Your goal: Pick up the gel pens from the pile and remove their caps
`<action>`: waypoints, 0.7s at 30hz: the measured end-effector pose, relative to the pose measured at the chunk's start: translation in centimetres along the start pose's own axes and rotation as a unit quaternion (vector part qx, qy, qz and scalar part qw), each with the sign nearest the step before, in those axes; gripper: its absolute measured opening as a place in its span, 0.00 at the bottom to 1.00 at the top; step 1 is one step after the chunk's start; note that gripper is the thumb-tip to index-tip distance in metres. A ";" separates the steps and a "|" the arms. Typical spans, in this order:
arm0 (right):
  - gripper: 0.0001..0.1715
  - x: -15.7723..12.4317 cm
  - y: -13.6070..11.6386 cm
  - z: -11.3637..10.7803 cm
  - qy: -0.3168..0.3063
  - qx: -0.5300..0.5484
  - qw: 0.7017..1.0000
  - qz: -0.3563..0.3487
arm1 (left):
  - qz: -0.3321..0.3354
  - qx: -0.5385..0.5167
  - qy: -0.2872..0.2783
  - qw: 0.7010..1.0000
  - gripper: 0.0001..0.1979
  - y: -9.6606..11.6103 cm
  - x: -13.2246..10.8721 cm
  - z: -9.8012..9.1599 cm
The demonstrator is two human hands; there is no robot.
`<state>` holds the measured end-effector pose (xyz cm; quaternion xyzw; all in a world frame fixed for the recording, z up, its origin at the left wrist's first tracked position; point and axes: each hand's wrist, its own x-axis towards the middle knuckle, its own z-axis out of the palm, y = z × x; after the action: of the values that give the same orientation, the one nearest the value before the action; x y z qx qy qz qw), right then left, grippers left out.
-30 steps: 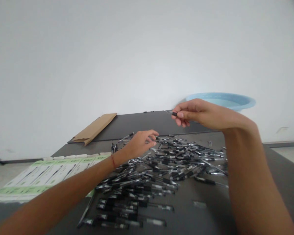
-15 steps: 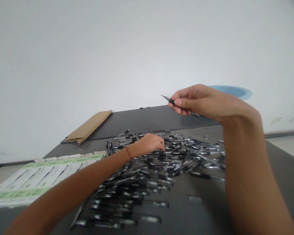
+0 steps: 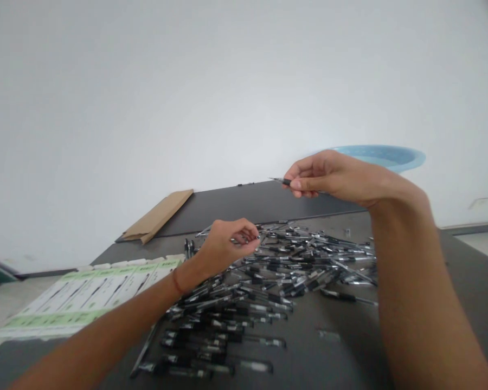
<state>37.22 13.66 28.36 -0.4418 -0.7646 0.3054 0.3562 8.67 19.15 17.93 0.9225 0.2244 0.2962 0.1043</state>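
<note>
My right hand point(image 3: 315, 176) is raised above the far part of the table, thumb and fingers closed on an uncapped gel pen point(image 3: 287, 182). The pen's bare tip points left; the rest of the barrel runs back into the hand. My left hand point(image 3: 231, 244) hovers low over the pile of pens point(image 3: 309, 260), with thumb and forefinger pinched together. A tiny dark and shiny end shows at these fingertips, but most of it is hidden, so its kind is unclear. Many clear pens with black grips lie jumbled beneath, some in a rough row near the front.
White and green printed pen boxes point(image 3: 93, 295) lie side by side at the left. A brown paper envelope or bag point(image 3: 158, 216) rests at the back left. One loose pen point(image 3: 350, 297) and a small clear piece point(image 3: 328, 335) lie at the right. The wall rises behind the table.
My left hand has lifted off the pile and drawn back to the left, its fingertips pinched. My right hand, still holding the pen, has come slightly lower. The view has shifted a little.
</note>
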 end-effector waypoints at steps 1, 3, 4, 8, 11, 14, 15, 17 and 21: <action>0.11 0.1 0.0 0.0 -0.003 -0.004 1.000 -0.001 | -0.018 -0.024 0.025 0.999 0.03 1.2 -0.7 -0.8; 0.11 0.2 0.0 0.2 -0.014 -0.016 1.000 -0.007 | -0.018 -0.031 0.057 0.998 0.03 3.4 -1.9 -2.1; 0.11 0.2 -0.1 0.3 -0.023 -0.025 0.999 -0.013 | -0.005 -0.024 0.064 0.998 0.05 4.4 -2.3 -2.6; 0.14 -0.2 -0.8 1.1 -0.081 -0.074 0.993 -0.033 | 0.032 0.010 0.100 0.994 0.07 6.8 -3.0 -3.8; 0.18 -1.1 -1.7 1.8 -0.103 -0.103 0.989 -0.035 | 0.042 0.042 0.117 0.991 0.06 7.8 -3.3 -4.4; 0.19 -2.0 -2.9 2.4 -0.114 -0.119 0.986 -0.034 | 0.058 0.075 0.121 0.988 0.06 8.5 -3.6 -5.0; 0.19 -2.3 -3.3 2.6 -0.121 -0.120 0.985 -0.038 | 0.060 0.082 0.120 0.988 0.07 8.7 -3.7 -5.1; 0.19 -2.7 -4.2 3.0 -0.142 -0.110 0.982 -0.052 | 0.060 0.090 0.113 0.988 0.07 8.9 -3.8 -5.4; 0.18 -2.9 -5.3 3.7 -0.168 -0.081 0.980 -0.064 | 0.050 0.097 0.110 0.988 0.07 8.9 -3.8 -5.7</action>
<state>32.81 8.25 29.68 -0.3622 -0.8622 0.2889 0.2047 5.69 9.85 23.56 0.9002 0.2160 0.3772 -0.0263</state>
